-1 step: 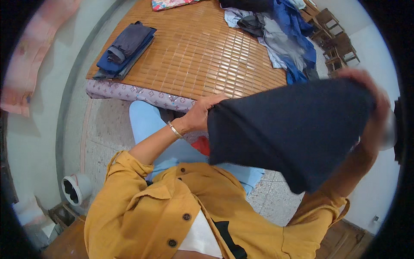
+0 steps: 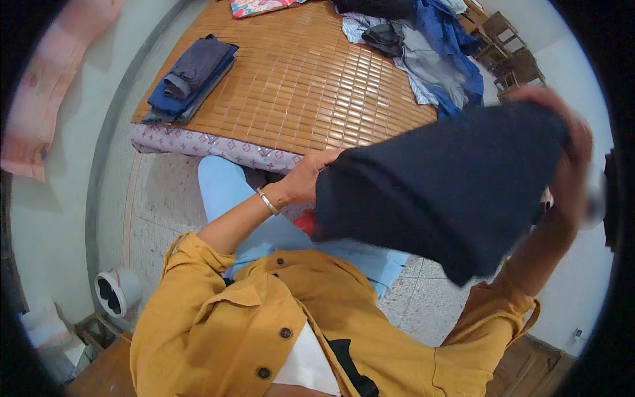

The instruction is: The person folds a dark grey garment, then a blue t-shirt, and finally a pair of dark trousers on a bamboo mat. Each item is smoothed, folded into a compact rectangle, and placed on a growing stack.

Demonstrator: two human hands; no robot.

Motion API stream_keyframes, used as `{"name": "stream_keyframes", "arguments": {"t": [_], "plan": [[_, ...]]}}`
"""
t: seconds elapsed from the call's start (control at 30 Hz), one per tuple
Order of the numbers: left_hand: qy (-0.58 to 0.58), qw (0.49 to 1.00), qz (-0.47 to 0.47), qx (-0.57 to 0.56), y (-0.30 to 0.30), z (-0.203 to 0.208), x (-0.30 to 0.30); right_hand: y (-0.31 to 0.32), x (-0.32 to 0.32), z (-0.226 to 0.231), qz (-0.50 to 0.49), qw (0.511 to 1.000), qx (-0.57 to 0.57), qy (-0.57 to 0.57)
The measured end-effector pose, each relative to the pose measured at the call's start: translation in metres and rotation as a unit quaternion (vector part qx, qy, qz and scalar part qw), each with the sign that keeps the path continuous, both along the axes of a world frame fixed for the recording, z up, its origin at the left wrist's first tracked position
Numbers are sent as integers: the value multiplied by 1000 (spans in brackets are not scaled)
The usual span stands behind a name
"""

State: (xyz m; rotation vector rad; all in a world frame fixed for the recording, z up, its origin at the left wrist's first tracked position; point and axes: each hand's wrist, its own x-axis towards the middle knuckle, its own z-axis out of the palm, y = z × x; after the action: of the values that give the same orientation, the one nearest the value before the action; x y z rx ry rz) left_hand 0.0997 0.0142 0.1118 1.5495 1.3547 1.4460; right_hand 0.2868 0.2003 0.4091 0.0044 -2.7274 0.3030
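Observation:
A dark navy, nearly black garment is stretched between my hands above my lap, partly folded over itself. I cannot tell its exact kind. My left hand, with a silver bracelet at the wrist, grips its left edge. Its far right end is held by my right hand, which is smeared a little. One corner of the cloth hangs down toward my right forearm. Something red shows just left of the garment, mostly hidden behind it.
On the bamboo mat ahead lies a stack of folded clothes at the left. Loose clothes are heaped at the far right, near wooden chairs. A patterned cloth lies at the back. A white bucket stands at lower left.
The right side of the garment has risen slightly with my right hand, and its hanging corner sits higher. My left hand has hardly moved.

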Motion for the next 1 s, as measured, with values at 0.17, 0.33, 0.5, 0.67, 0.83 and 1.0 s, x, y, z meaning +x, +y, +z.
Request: {"name": "stream_keyframes", "arguments": {"t": [0.17, 0.33, 0.5, 0.67, 0.83, 1.0], "plan": [[-245, 947, -58, -200, -13, -9, 11, 39, -36, -20, -81, 994, 38, -57], [-164, 976, -16, -144, -26, -8, 4, -5, -71, -9, -130, 988, -3, 84], [-64, 987, 120, -82, -10, 1, -16, 13, -56, 11, -153, 972, -95, 152], [-39, 980, 141, -137, -33, 42, -56, 113, -19, -4, -222, 960, -113, 126], [-145, 964, 53, -218, -60, 41, -78, 122, -18, -31, -212, 970, -104, 56], [-179, 964, 59, -188, -84, 31, -66, 93, -34, -42, -172, 975, -141, 21]]}}
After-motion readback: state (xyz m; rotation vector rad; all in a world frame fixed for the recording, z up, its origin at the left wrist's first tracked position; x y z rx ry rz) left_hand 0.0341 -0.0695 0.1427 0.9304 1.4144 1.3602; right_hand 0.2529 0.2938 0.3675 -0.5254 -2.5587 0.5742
